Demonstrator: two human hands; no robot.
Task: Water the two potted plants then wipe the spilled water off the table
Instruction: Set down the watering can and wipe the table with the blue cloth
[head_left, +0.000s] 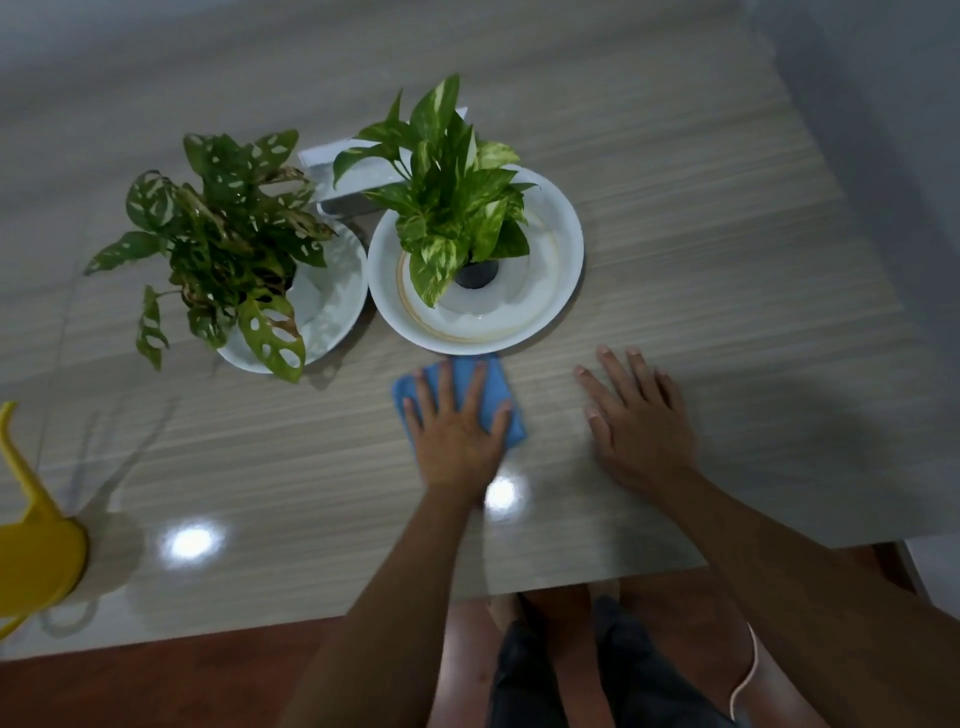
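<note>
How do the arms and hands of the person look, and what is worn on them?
Both the left hand and the right hand are bare: no gloves, rings or watch show. No sleeve is in view on either arm. A thin pale cord hangs beside the right arm.

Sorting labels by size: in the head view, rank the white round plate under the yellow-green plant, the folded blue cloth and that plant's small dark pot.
1. White round plate, largest.
2. Folded blue cloth, partly hidden under the left hand, full extent unsure.
3. Small dark pot, smallest.
</note>
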